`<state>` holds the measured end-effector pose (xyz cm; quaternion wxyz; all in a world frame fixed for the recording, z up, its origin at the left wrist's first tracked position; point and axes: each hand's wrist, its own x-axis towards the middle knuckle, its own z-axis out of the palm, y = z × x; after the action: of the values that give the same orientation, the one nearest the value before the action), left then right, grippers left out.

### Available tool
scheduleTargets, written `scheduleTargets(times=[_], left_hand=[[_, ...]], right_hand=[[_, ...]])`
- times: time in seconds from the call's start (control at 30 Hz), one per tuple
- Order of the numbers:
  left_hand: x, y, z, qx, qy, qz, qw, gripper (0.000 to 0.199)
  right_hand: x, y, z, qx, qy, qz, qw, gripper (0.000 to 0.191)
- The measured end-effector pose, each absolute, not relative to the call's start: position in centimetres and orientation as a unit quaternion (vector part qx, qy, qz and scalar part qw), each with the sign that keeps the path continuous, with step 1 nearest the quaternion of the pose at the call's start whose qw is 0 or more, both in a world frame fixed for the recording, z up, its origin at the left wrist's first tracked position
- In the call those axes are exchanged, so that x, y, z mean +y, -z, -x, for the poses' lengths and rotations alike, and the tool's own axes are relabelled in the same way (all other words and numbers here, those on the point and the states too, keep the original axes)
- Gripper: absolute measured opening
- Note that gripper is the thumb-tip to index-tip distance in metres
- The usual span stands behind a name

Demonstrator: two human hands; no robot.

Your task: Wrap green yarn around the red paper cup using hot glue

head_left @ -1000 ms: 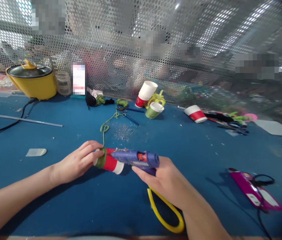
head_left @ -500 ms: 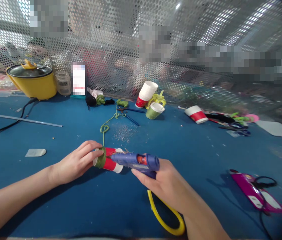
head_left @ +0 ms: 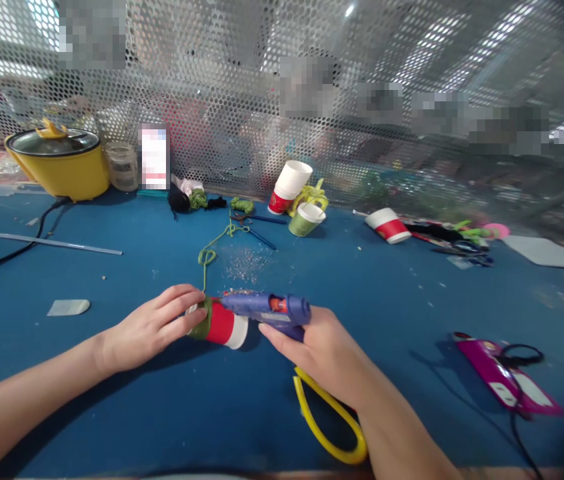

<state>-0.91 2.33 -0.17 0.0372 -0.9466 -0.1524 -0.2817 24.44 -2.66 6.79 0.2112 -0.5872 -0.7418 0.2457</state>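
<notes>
My left hand [head_left: 155,327] grips the left end of a red and white paper cup [head_left: 222,325] lying on its side. Green yarn [head_left: 203,319] is wound around the cup under my fingers, and a loose strand runs from it up the table. In my right hand [head_left: 312,347] is a blue glue gun [head_left: 262,308] with an orange part showing. Its nozzle points left, over the upper edge of the cup by the yarn; whether it touches cannot be told. A yellow tube [head_left: 329,447] curves below my right hand.
Along the mesh wall stand a yellow pot [head_left: 62,170], a jar [head_left: 123,168], stacked cups [head_left: 289,187], a green-wrapped cup [head_left: 307,220] and a tipped cup [head_left: 388,225]. A purple power strip [head_left: 502,380] with a black cable lies at the right.
The glue gun in my right hand has moved slightly up and left, to the cup's upper edge, uncovering more of its red side. My left hand keeps its grip, and the whole view has shifted slightly.
</notes>
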Motion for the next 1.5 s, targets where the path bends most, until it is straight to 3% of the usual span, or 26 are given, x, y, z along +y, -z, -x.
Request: scheduleTargets(times=[0.3, 0.6, 0.87, 1.13, 1.37, 1.5], left_hand=[[2.2, -0.1, 0.9, -0.146, 0.278, 0.948, 0.052, 0.027], [2.5, 0.8, 0.9, -0.175, 0.281, 0.943, 0.014, 0.032], [2.9, 1.0, 0.8, -0.173, 0.291, 0.941, 0.023, 0.03], [3.1, 1.4, 0.4, -0.165, 0.326, 0.93, 0.044, 0.026], [3.2, 1.6, 0.2, -0.162, 0.333, 0.925, 0.082, 0.024], [3.2, 1.5, 0.2, -0.153, 0.329, 0.926, 0.108, 0.024]], right_hand=[[-2.0, -6.7, -24.2, -0.714, -0.287, 0.607, 0.2, 0.021], [-0.2, -6.1, -26.3, -0.575, -0.446, 0.626, 0.28, 0.027], [2.2, -4.2, -27.9, -0.502, -0.476, 0.607, 0.392, 0.026], [3.9, -2.3, -29.6, -0.538, -0.341, 0.7, 0.321, 0.028], [5.0, -2.0, -30.0, -0.554, -0.197, 0.78, 0.216, 0.046], [5.0, -3.0, -29.0, -0.562, -0.097, 0.799, 0.19, 0.037]])
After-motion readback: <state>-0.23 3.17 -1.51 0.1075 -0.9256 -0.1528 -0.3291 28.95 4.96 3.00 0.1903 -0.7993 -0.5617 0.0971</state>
